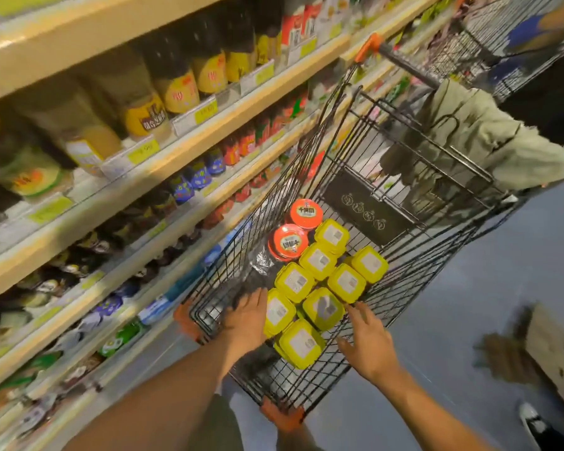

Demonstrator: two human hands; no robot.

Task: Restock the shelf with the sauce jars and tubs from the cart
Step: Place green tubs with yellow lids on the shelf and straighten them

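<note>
A black wire cart [401,288] stands beside the shelf [163,164]. Several yellow-lidded tubs [319,262] with white labels lie packed in its near end. Two red-lidded jars [290,240] sit just beyond them. My left hand [248,320] reaches into the cart, fingers spread, touching the left side of the nearest yellow tubs [302,343]. On the right side of those tubs my right hand [368,343] hovers, fingers apart, holding nothing.
The shelf on the left carries rows of sauce bottles [176,86] and small jars [189,183] behind price tags. A green garment [479,138] hangs over the cart's far end. A second cart [489,37] stands beyond. A cardboard box [551,356] and a shoe [531,421] lie on the grey floor at right.
</note>
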